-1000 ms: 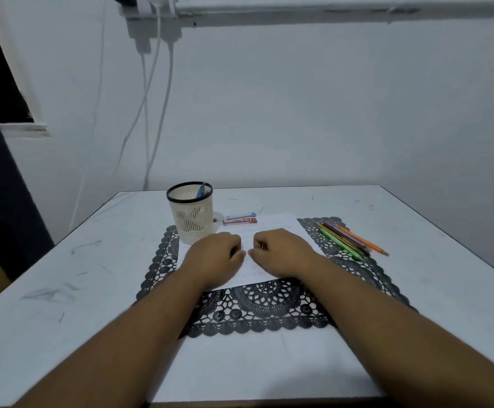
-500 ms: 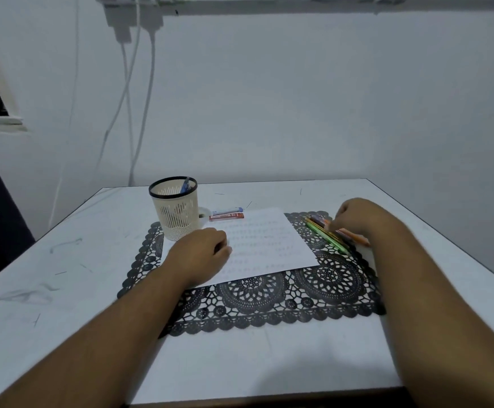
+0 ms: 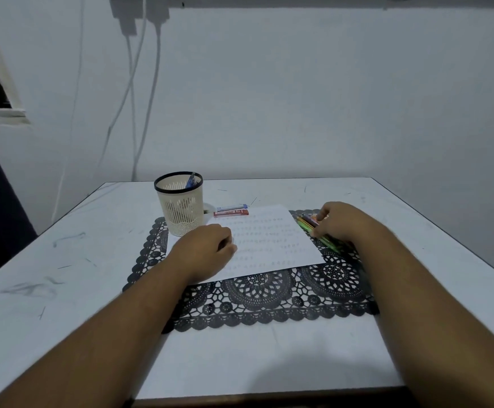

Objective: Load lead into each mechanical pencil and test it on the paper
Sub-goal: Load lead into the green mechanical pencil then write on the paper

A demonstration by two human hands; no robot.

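A: Right hand (image 3: 338,220) is over at the bundle of coloured mechanical pencils (image 3: 316,229) on the right part of the black lace-pattern placemat (image 3: 269,298), fingers curled down onto them.

B: Gripping one?

A: Fingertips are touching the bundle, thumb tucked low against a green barrel, but whether one pencil is actually pinched I cannot tell. The pencils lie just beside the right edge of the white sheet of paper with faint rows of marks (image 3: 265,242), angled toward the near right.

B: And the left hand (image 3: 207,248)?

A: Resting on the left part of the paper, fingers loosely curled under, nothing visible in it.

B: Lead supply?

A: Two slim lead cases at the far edge of the paper: a red rectangular lead case (image 3: 230,213) and, just behind it, a blue-and-white lead case (image 3: 231,207), lying side by side, apart from both hands.

B: What else is up there?

A: A cream plastic mesh pen holder with a black rim (image 3: 180,204) stands upright at the far left corner of the placemat, with a blue pen (image 3: 192,180) leaning inside. All of it sits on a white scuffed table (image 3: 63,260) against a pale wall, white cables (image 3: 140,98) hanging down at the left.
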